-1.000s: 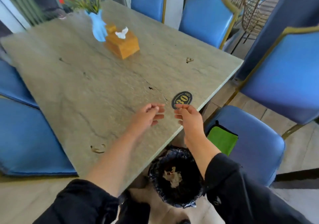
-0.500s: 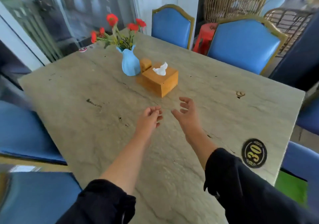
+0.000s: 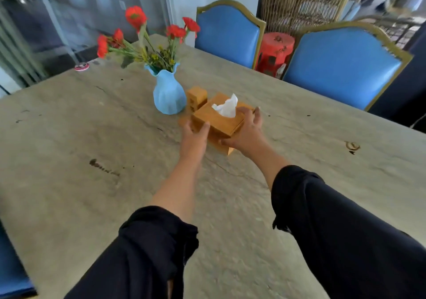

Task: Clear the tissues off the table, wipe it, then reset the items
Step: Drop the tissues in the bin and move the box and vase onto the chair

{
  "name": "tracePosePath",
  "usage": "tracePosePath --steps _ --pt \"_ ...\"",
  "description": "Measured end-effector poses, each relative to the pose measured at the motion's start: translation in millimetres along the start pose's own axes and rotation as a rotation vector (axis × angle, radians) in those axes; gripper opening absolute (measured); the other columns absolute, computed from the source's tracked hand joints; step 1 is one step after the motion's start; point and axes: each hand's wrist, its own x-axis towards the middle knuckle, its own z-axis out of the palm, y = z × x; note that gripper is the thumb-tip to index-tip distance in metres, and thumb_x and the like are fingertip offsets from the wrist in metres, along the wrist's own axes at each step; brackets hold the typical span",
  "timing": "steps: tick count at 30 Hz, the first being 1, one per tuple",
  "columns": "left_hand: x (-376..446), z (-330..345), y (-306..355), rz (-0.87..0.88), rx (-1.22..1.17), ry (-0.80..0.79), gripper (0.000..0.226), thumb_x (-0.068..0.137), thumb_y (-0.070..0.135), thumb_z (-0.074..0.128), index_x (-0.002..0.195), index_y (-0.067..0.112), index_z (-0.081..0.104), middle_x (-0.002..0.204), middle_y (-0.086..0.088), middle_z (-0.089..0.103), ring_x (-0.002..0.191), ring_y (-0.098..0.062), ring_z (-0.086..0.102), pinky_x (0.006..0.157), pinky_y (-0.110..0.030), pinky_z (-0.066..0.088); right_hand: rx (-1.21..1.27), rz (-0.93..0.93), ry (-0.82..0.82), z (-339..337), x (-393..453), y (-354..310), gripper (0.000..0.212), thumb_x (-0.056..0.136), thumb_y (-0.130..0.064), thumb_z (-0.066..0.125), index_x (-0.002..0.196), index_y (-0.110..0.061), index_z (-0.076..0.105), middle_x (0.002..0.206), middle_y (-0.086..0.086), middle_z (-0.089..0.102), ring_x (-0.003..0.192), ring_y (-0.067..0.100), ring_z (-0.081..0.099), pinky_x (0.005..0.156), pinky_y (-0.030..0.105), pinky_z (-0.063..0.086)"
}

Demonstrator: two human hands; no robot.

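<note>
A wooden tissue box with a white tissue sticking out of its top stands mid-table on the grey stone table. My left hand grips its near left corner and my right hand wraps its right side. Just behind the box stand a small wooden block holder and a light blue vase with red flowers.
Two blue gold-framed chairs line the far edge, with a red stool between them. A small red-white disc lies at the far left. Dark stains mark the tabletop. Wicker furniture stands behind.
Both hands have reached forward from the near edge by the bin to the middle of the table and closed on the tissue box. The view has swung up toward the vase.
</note>
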Motion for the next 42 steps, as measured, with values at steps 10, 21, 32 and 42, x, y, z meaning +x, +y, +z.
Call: tracePosePath --steps 10,21,32,42 --pt "-18.7 17.0 0.3 -0.001 -0.112 -0.038 0.064 0.083 0.033 0.069 0.138 0.022 0.038 0.135 0.004 0.049 0.122 -0.013 0.047 0.091 -0.026 0.039 0.064 -0.060 0.098 -18.4 -17.3 23.7 0.095 0.054 -0.029 0.088 0.131 -0.037 0.033 0.154 0.004 0.007 0.138 0.024 0.028 0.096 0.032 0.040" --pt "-160.2 145.3 21.2 0.051 -0.210 -0.122 0.056 0.077 0.042 0.073 0.124 0.032 0.044 0.132 0.011 0.048 0.118 -0.014 0.051 0.090 -0.042 0.048 0.193 -0.083 0.276 -162.5 -129.1 110.6 0.091 0.055 -0.022 0.089 0.130 -0.032 0.038 0.143 -0.009 0.021 0.113 0.003 0.034 0.068 0.007 0.031" --pt "-323.7 369.0 17.0 0.049 -0.258 -0.219 0.046 0.068 0.044 0.078 0.101 0.042 0.046 0.118 0.017 0.050 0.114 -0.013 0.054 0.097 -0.045 0.048 0.172 -0.043 0.309 -370.0 -224.7 282.3 0.090 0.053 -0.021 0.087 0.129 -0.023 0.037 0.139 -0.002 0.025 0.122 0.014 0.036 0.087 0.023 0.041" --pt "-379.7 547.9 -55.7 -0.165 -0.120 -0.428 0.047 0.075 0.035 0.076 0.112 0.020 0.052 0.115 0.003 0.063 0.110 -0.013 0.058 0.089 -0.029 0.046 0.208 0.158 0.329 -456.5 -252.6 477.8 0.095 0.038 -0.039 0.083 0.122 -0.030 0.041 0.136 -0.005 0.028 0.123 0.022 0.045 0.087 0.044 0.054"
